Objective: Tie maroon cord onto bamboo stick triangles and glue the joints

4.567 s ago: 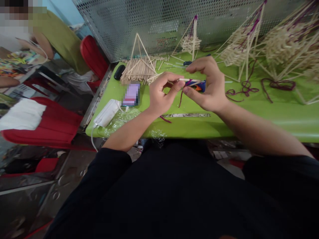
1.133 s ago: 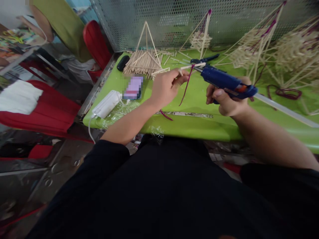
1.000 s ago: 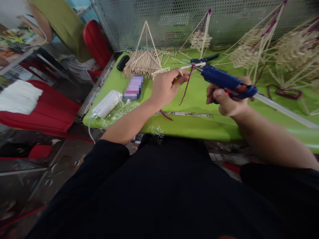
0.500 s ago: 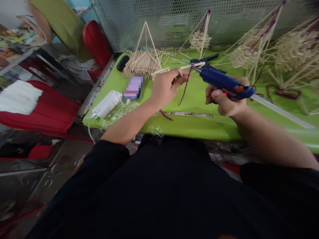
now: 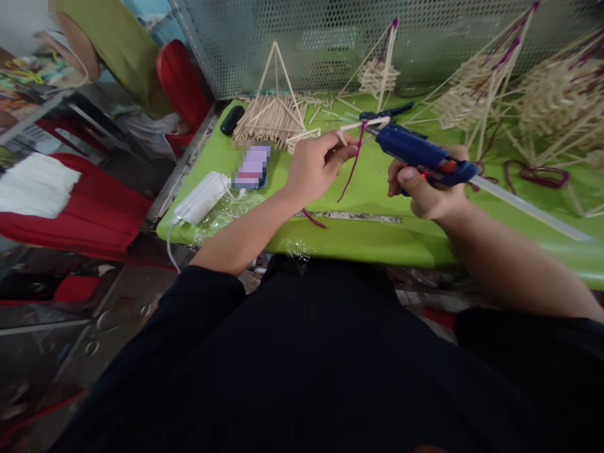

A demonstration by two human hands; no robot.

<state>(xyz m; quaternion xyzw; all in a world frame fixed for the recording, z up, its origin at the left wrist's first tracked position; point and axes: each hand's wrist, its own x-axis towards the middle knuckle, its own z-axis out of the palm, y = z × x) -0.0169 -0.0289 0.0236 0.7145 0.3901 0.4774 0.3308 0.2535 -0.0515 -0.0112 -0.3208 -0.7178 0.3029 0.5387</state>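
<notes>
Between its thumb and fingers, my left hand (image 5: 315, 165) pinches a small frame of pale wooden sticks (image 5: 348, 126). A purple string (image 5: 352, 171) hangs down from the frame over the table. My right hand (image 5: 427, 192) is wrapped round a blue glue gun (image 5: 411, 148). The gun's nozzle meets the sticks near the string, though exact contact is hard to make out. From the gun's rear sticks out a long whitish glue stick (image 5: 533, 208). Behind the nozzle lies a dark-handled tool (image 5: 387, 113), partly hidden.
On the green tabletop (image 5: 283, 236) are a bundle of sticks (image 5: 267, 123), a phone (image 5: 252, 167), a white power bank (image 5: 202, 198) and a flat strip (image 5: 358, 217). Stick structures (image 5: 465, 104) crowd the right, before a perforated metal panel (image 5: 302, 38). Red chairs (image 5: 94, 214) and another person (image 5: 127, 56) are left.
The glue gun and my right hand have shifted very slightly left. My left hand keeps its pinch on the stick frame, almost unmoved.
</notes>
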